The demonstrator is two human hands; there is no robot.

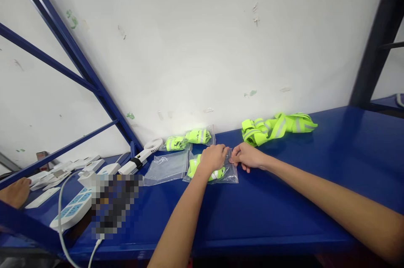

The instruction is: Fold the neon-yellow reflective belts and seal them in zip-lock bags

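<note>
My left hand (213,157) and my right hand (248,156) meet at the top edge of a clear plastic bag (232,173) lying on the blue shelf (284,209). Both pinch the bag's opening. Inside the bag is a folded neon-yellow reflective strap (192,168), partly hidden under my left hand. An empty clear bag (166,167) lies just to the left. Behind it, against the wall, sit bagged neon straps (188,139).
A loose pile of neon reflective straps (277,126) lies at the back right. To the left are a small white fan (141,156), a white power strip (72,211), white boxes (67,169) and a blurred patch. Another person's hand (13,192) shows at far left. Blue rack struts (78,64) cross the left side.
</note>
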